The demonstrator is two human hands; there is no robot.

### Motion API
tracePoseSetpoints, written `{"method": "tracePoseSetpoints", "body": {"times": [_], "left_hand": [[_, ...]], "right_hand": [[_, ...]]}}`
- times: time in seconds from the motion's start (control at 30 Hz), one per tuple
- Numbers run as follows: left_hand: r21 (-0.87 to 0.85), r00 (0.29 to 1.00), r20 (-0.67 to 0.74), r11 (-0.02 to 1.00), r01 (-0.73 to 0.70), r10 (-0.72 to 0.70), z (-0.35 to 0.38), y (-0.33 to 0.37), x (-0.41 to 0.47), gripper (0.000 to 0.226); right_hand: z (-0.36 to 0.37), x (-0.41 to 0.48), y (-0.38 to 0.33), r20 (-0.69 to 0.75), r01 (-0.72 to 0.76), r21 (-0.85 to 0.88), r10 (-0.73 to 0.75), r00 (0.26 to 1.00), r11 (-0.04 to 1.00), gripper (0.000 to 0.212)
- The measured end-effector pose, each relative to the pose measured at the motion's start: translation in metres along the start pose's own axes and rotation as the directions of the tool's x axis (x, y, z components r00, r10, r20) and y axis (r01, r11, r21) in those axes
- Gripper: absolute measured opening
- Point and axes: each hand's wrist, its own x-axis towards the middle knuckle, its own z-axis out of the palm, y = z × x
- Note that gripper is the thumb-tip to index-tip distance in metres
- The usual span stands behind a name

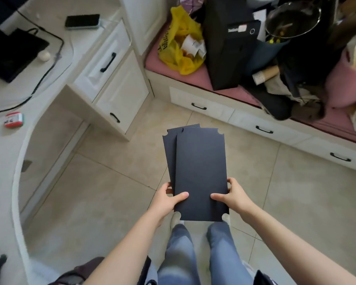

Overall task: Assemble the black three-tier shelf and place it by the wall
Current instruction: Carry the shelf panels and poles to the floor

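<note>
I hold a stack of flat black shelf boards [200, 171] out in front of me, above the tiled floor. Each board is a rectangle with rounded notches cut at its corners. A lower board [170, 149] is fanned out to the left under the top one. My left hand [169, 197] grips the stack's near left edge, thumb on top. My right hand [231, 195] grips the near right edge the same way. My legs and feet show below the boards.
A white desk [56, 64] with drawers, a cable and small items curves along the left. A window seat with a pink cushion [193, 77] holds a yellow bag [183, 46], a black bag [230, 44] and clutter, drawers beneath. Beige tiled floor [111, 192] lies between.
</note>
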Motion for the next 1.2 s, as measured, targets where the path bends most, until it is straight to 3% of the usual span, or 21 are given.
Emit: {"method": "tracePoseSetpoints", "body": {"times": [0.17,0.37,0.63,0.83,1.2], "left_hand": [[-0.164,0.997,-0.011,0.983,0.077,-0.080,0.050,0.007,0.028,0.060],[-0.233,0.989,-0.057,0.965,0.118,-0.135,0.105,-0.013,0.096,0.063],[-0.094,0.982,-0.078,0.982,0.165,-0.172,0.145,-0.069,0.230,0.072],[0.009,0.991,-0.049,0.993,0.122,-0.121,0.160,-0.130,0.351,0.060],[0.034,0.978,-0.048,0.978,0.206,-0.204,0.191,-0.236,0.525,0.045]], "right_hand": [[-0.042,0.036,0.002,0.020,-0.010,-0.008,0.010,1.000,1.000,0.066],[-0.082,0.118,0.026,0.055,-0.036,-0.052,0.039,0.998,0.998,0.061],[-0.084,0.262,0.099,0.051,-0.114,-0.035,0.115,0.992,0.993,0.062],[-0.059,0.375,0.170,0.045,-0.156,0.020,0.155,0.987,0.988,0.057],[-0.019,0.559,0.284,0.057,-0.217,-0.003,0.217,0.975,0.976,0.059]]}}
